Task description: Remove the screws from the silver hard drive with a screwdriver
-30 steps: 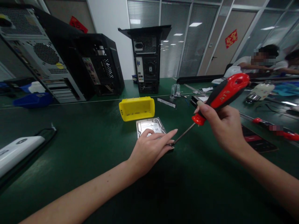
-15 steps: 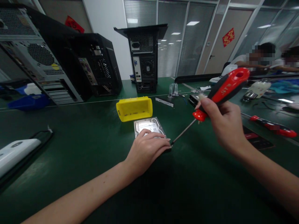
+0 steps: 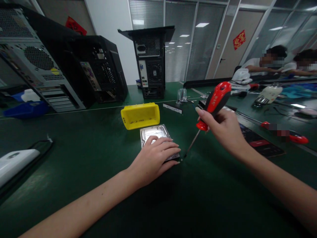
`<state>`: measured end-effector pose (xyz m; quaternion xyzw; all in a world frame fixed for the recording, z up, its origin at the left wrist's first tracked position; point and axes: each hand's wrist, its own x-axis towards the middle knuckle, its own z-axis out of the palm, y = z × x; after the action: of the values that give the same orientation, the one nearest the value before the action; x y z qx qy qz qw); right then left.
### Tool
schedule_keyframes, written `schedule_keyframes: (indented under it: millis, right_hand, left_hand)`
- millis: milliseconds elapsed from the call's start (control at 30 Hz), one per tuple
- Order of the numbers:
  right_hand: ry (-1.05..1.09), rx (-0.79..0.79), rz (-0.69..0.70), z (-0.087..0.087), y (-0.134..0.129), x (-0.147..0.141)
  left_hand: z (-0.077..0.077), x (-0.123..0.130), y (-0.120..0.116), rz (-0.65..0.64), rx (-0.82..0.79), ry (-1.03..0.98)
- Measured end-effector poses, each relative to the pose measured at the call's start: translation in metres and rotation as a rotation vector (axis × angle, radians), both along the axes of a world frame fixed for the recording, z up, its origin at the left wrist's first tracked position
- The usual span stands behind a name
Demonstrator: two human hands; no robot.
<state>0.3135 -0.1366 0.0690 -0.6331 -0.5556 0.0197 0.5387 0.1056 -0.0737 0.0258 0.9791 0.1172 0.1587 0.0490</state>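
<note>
Swung off the hard drive's (image 3: 155, 131) corner since the earlier frame, the screwdriver (image 3: 215, 100) now points at the tabletop (image 3: 195, 185) beside one small bright bit (image 3: 181, 160), perhaps a screw. One drive lies flat just on the near side of the yellow bin (image 3: 140, 112); it should handle as dense, stiff, slick-faced and shock-sensitive, best held by its side edges. Over its top, the left hand (image 3: 156, 158) lies spread; right of the bin, the right hand (image 3: 224, 127) grips the screwdriver's handle. Count one bin holding several bits too small to number, a second screwdriver (image 3: 298, 137) farther right of it, and three computer cases (image 3: 151, 77): one behind it, two behind-left.
</note>
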Motion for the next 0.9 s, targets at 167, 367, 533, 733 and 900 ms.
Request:
schedule_keyframes:
  millis: [167,367,533,733,900]
  right_hand:
    - [0.015,-0.018,0.013,-0.0026,0.0008,-0.001]
    - [0.007,-0.035,0.038,-0.0022,0.0,-0.0023]
    - [0.048,-0.026,0.033,-0.0002,-0.0004,-0.0015]
    - [0.029,-0.042,0.045,-0.0009,0.0011,-0.0026]
    - [0.046,-0.02,0.033,0.0043,-0.0009,-0.0027]
  left_hand:
    - [0.0002,0.0028,-0.0044,0.021,0.031,0.06]
    - [-0.0001,0.0028,-0.0048,0.024,0.022,0.063]
    - [0.0001,0.0032,-0.0052,0.035,0.012,0.058]
    - [-0.0003,0.0027,-0.0061,0.044,0.011,0.051]
    - [0.001,0.007,-0.0028,0.024,0.05,0.05]
